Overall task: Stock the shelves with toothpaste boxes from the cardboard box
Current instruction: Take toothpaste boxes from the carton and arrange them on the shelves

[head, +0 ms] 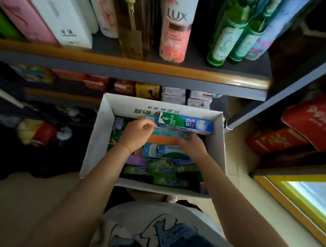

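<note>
L fingers: curled, tips pinching end of Darlie box [185, 124]; left hand [138, 135] knuckles up.
R fingers: pressed down among packs, grip hidden – can't tell; right hand [191, 144] palm down.
Darlie box: long glossy carton, green/blue, tilted across top of pile.
Toothpaste boxes [161, 167]: flat cartons, green, purple, orange.
Cardboard box [99, 137]: white walls, open top, under wood-edged shelf [154, 66].
Arms: both bare, reaching fwd into box.

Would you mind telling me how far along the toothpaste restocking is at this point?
Done: nothing I can confirm; no toothpaste is identifiable on the shelves. In hand: the left hand grips the Darlie box lifted above the cardboard box, while the right hand reaches into the pile, its grip unclear. Left: many toothpaste boxes still fill the carton, so it looks early.
</note>
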